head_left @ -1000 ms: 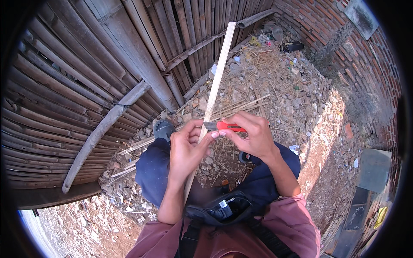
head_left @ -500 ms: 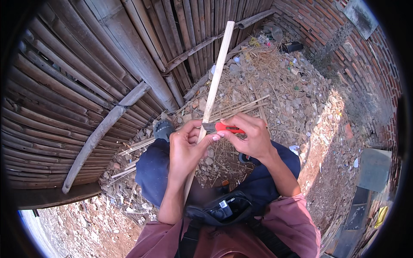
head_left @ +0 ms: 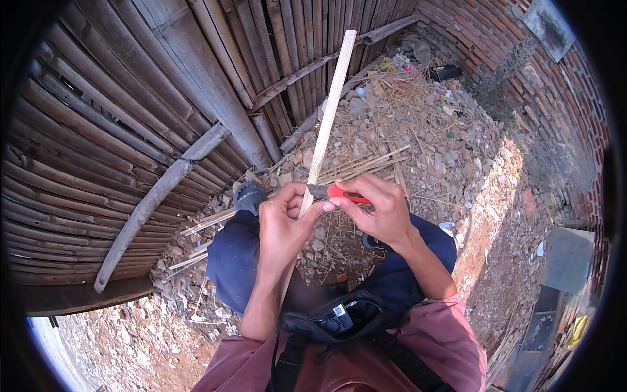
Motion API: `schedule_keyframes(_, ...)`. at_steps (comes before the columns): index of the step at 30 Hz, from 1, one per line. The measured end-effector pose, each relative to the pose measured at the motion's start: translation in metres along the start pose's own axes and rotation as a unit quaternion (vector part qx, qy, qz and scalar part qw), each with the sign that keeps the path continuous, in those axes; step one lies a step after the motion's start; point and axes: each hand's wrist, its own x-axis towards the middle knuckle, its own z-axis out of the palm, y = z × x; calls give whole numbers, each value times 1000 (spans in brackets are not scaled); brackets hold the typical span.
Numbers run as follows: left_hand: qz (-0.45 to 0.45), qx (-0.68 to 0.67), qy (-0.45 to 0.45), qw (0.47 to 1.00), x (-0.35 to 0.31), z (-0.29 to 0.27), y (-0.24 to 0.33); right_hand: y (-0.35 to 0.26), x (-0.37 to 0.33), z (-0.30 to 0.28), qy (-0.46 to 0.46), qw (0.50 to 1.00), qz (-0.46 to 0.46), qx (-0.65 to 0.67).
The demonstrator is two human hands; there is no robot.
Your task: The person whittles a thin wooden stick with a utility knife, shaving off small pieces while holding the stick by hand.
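Observation:
A long pale strip of wood or bamboo point(head_left: 332, 108) slants up and away from my lap. My left hand point(head_left: 285, 212) is closed around its lower part. In my right hand point(head_left: 382, 206) is a red utility knife point(head_left: 341, 193), its dark blade lying against the strip just above the left fingers. My left thumb reaches across to the knife's front end, near the right thumb. The strip's low end passes behind my left wrist, toward the black waist bag point(head_left: 336, 319).
Thin split strips point(head_left: 366, 163) lie on the rubble ground point(head_left: 431, 157) in front of me. A bamboo wall point(head_left: 117, 130) rises at the left, with a thick pole point(head_left: 157, 202) along it. A brick wall point(head_left: 562, 98) curves along the right. Grey panels point(head_left: 567, 260) stand at the lower right.
Hardly anything differs. The far tip of the strip has shifted very slightly upward, and the knife stays against it at nearly the same spot.

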Motion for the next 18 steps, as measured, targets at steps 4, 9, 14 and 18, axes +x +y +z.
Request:
schedule_keyframes(4, -4, -6, 6, 1000, 0, 1, 0, -1, -1, 1, 5, 1000, 3, -4)
schedule_keyframes(9, -7, -1, 7, 1000, 1, 2, 0, -5, -2, 1, 3, 1000, 12, -26)
schedule_keyframes(14, 20, 19, 24, 999, 4, 4, -12, -7, -2, 6, 51, 997, 19, -54)
schedule_keyframes(18, 21, 51, 24, 998, 4, 10, -7, -2, 2, 4, 61, 998, 10, -32)
